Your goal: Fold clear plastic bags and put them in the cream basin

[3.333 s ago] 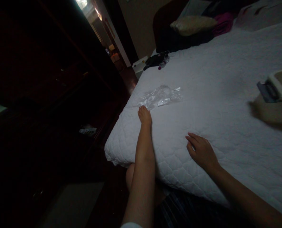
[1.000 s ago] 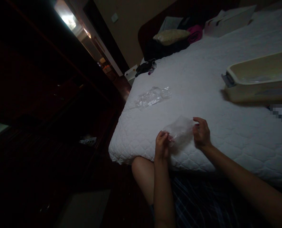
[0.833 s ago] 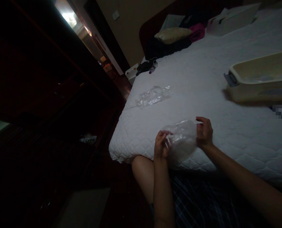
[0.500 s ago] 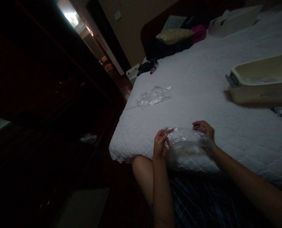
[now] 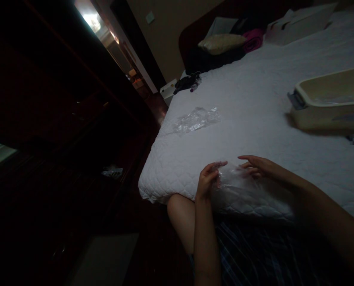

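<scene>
A clear plastic bag [image 5: 231, 183] hangs in front of my knees at the near edge of the bed. My left hand [image 5: 209, 179] is closed on one end of it, and some of its fingers show through the film. My right hand [image 5: 258, 167] is at the bag's right side, its fingers stretched out and apart. Its lower fingers overlap the film; whether they touch it I cannot tell. Farther up the bed lies another crumpled clear plastic bag [image 5: 197, 120], flat on the white quilted cover [image 5: 242, 115].
A beige storage bin [image 5: 325, 119] with a grey latch sits at the right. Toward the headboard are a white box [image 5: 298, 28], a magenta roll [image 5: 253, 40], a pale pillow [image 5: 221, 43] and dark cloth. Dark cabinetry [image 5: 45, 99] stands on the left.
My right hand has come out from behind the film, its fingers straightening. The bag's right end has dropped and bunched. My left hand keeps its hold.
</scene>
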Action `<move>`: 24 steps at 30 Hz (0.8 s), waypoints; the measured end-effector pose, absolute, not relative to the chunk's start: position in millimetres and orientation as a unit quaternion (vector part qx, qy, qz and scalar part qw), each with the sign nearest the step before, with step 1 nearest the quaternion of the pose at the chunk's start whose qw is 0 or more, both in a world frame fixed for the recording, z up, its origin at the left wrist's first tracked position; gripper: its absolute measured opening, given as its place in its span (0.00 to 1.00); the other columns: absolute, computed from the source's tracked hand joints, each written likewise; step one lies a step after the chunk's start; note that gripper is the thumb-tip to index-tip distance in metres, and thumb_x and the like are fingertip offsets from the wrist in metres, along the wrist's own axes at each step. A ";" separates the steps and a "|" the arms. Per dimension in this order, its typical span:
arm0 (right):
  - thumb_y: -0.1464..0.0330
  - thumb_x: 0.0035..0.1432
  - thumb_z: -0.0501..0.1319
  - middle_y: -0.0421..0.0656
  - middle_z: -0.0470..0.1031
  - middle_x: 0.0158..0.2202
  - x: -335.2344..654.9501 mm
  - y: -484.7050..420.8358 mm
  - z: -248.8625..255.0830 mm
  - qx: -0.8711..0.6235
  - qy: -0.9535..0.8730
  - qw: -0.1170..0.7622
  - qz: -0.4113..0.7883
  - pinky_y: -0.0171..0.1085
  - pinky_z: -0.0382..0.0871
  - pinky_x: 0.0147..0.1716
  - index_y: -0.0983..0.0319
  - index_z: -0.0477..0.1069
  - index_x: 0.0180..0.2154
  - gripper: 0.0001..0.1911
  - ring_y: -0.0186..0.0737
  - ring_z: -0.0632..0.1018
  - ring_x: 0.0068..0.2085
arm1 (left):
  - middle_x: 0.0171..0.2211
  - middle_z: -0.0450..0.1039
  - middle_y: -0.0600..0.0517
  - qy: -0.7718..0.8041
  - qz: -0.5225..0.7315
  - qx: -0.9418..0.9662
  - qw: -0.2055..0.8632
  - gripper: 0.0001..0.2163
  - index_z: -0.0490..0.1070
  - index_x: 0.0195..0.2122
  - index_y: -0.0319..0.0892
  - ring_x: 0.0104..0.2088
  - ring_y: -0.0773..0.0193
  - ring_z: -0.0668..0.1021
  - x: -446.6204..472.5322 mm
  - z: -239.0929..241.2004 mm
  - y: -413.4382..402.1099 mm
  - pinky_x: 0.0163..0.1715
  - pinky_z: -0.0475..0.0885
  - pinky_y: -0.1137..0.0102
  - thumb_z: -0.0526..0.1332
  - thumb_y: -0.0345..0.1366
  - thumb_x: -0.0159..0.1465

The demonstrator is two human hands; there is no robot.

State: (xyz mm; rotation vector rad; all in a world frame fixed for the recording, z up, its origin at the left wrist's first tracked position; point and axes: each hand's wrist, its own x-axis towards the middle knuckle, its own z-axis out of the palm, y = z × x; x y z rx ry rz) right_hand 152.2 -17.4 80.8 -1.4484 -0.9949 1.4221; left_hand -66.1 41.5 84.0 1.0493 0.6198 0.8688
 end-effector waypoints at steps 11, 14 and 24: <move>0.43 0.43 0.64 0.43 0.74 0.28 138.7 -27.2 115.1 -0.566 -0.522 0.369 0.520 0.38 0.69 0.33 0.62 0.72 0.29 0.27 0.39 0.75 0.32 | 0.49 0.76 0.44 0.232 0.387 0.459 0.765 0.18 0.73 0.42 0.44 0.14 0.76 0.66 -66.8 78.4 40.4 0.13 0.57 0.75 0.68 0.41 0.50; 0.46 0.42 0.66 0.42 0.73 0.28 139.9 -27.7 117.5 -0.576 -0.488 0.461 0.466 0.39 0.71 0.35 0.61 0.70 0.29 0.25 0.39 0.75 0.32 | 0.49 0.76 0.44 0.230 0.382 0.459 0.768 0.20 0.72 0.45 0.43 0.18 0.73 0.71 -67.7 82.2 40.7 0.18 0.64 0.74 0.68 0.41 0.51; 0.49 0.49 0.64 0.39 0.72 0.28 147.2 -35.1 143.0 -0.610 -0.449 0.595 0.269 0.34 0.65 0.17 0.60 0.66 0.32 0.21 0.32 0.71 0.21 | 0.43 0.78 0.40 0.223 0.291 0.450 0.814 0.20 0.73 0.40 0.35 0.39 0.52 0.81 -66.5 85.1 39.1 0.42 0.74 0.61 0.66 0.47 0.55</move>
